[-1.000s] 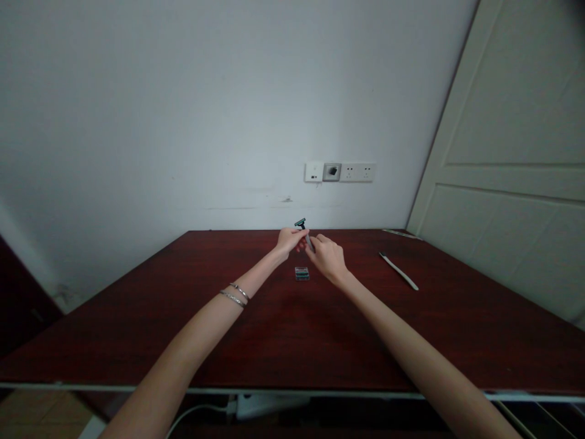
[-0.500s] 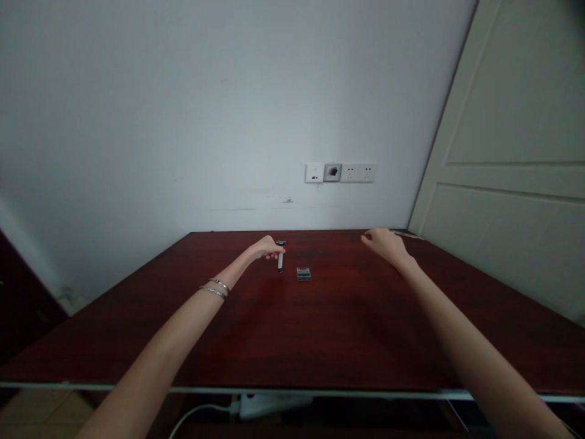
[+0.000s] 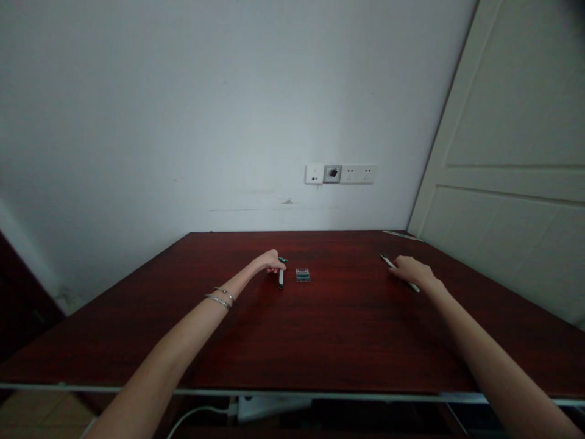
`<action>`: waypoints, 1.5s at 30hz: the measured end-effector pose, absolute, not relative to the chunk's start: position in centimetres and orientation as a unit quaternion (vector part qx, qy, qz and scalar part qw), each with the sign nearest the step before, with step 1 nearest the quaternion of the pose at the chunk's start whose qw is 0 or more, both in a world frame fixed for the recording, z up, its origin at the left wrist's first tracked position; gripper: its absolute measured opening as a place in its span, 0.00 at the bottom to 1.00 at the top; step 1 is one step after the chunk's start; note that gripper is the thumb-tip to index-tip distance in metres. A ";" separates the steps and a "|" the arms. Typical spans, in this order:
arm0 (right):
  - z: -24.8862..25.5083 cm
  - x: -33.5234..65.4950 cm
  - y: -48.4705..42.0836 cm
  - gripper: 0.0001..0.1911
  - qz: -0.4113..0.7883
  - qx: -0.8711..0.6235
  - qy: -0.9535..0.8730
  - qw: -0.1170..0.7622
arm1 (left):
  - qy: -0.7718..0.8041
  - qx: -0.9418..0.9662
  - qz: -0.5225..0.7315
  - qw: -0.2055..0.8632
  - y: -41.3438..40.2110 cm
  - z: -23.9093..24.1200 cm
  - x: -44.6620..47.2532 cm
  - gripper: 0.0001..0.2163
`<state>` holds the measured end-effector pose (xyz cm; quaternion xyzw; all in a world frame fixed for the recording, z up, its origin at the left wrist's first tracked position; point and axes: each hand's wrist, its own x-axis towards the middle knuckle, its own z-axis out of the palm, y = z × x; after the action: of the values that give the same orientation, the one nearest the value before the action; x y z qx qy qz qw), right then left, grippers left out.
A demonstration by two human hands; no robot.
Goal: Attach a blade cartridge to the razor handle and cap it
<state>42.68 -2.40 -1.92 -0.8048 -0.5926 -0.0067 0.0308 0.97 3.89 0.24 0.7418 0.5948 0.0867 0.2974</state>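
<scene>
My left hand (image 3: 270, 261) is closed around a razor (image 3: 281, 278) with a light handle, a dark end and a greenish head showing past the fingers. Just right of it, a small clear case (image 3: 303, 275) with dark and teal parts lies on the dark red table (image 3: 292, 341). Further right, my right hand (image 3: 411, 269) is closed on a slim white stick (image 3: 414, 286) with a dark far end. The stick slants from upper left to lower right, and its middle is hidden by the fingers.
A thin pale strip (image 3: 403, 235) lies at the table's far right corner. Behind stands a white wall with sockets (image 3: 340, 174), and a pale door (image 3: 512, 158) is on the right. Under the front edge are a white power strip (image 3: 272, 407) and a cable (image 3: 192, 411).
My left hand has come slightly nearer with the razor. My right hand has moved nearer and to the right, and the white stick now shows in it.
</scene>
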 end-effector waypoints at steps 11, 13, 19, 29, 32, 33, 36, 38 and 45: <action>-2.8 44.1 -2.3 0.16 0.033 -0.810 -0.583 0.050 | 0.583 0.764 0.089 0.263 4.8 -0.9 0.4 0.16; -2.9 44.1 -2.4 0.15 0.036 -0.810 -0.584 0.048 | 0.583 0.768 0.092 0.247 5.0 -1.2 0.4 0.17; -3.4 44.2 -2.4 0.15 0.018 -0.808 -0.586 0.066 | 0.584 0.780 0.106 0.199 5.3 -1.8 0.4 0.17; -3.9 44.1 -2.2 0.15 0.007 -0.786 -0.617 0.049 | 0.601 0.775 0.113 0.161 4.6 -1.5 0.4 0.20; -3.7 43.6 -2.3 0.15 -0.006 -0.773 -0.632 0.048 | 0.623 0.754 0.119 0.167 4.3 -1.4 0.3 0.23; -3.5 43.2 -2.3 0.15 -0.011 -0.771 -0.634 0.050 | 0.627 0.750 0.125 0.172 4.2 -1.3 0.2 0.24; -2.8 41.0 -2.5 0.15 -0.026 -0.765 -0.641 0.064 | 0.629 0.742 0.144 0.184 4.0 -1.1 0.0 0.24; -2.3 38.7 -2.8 0.15 -0.035 -0.756 -0.649 0.072 | 0.625 0.741 0.161 0.184 3.9 -1.0 -0.1 0.24; -1.0 28.3 -3.9 0.15 -0.044 -0.685 -0.725 0.058 | 0.588 0.764 0.234 0.130 4.0 -1.0 -0.3 0.20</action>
<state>28.31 -3.91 -0.97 -0.6852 -0.7247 -0.0437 0.0577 -0.28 3.97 -1.00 0.7636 0.5876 0.2341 0.1298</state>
